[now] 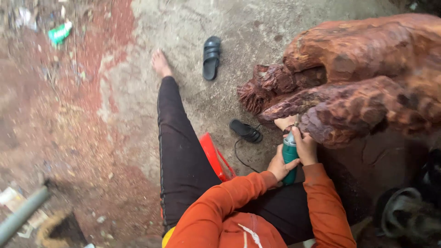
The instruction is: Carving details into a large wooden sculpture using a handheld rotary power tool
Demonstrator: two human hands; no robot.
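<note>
I sit low on a red stool with my left leg stretched out over the floor. Both hands hold a teal power tool. My left hand wraps the lower body of the tool. My right hand grips its upper part near the head. The tool's tip touches the underside of a large reddish carved wood piece at the right. A black cord trails from the tool across the floor.
Two black sandals lie on the concrete, one far ahead, one near the wood. Red sawdust covers the floor at left. A grey pipe lies bottom left; a green wrapper top left. Dark clutter sits bottom right.
</note>
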